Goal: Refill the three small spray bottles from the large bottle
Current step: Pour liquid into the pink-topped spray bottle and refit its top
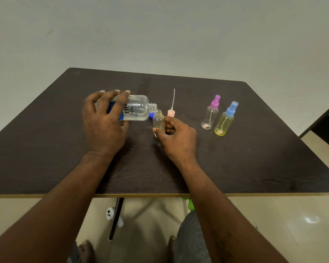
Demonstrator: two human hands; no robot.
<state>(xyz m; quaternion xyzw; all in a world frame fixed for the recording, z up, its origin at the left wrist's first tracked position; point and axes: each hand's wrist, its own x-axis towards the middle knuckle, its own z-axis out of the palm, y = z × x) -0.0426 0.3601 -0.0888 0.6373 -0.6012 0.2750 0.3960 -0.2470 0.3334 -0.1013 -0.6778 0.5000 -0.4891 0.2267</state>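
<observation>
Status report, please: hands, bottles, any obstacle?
Left hand tilts large bottle. Right hand steadies open small bottle. Mouths meet; nothing in the way.

Dark wood-grain table (235, 168) bearing, right of a pink spray head (171, 112) standing dip tube up, a pink-capped clear bottle (210, 114) and, further right, a blue-capped yellow bottle (225, 121), with a blue cap (151, 115) just left of that head.

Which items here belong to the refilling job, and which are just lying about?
In the job: large bottle, open small bottle, its pink spray top, blue cap, pink-topped bottle, blue-topped yellow bottle.

Lying about: white object under the table.
</observation>
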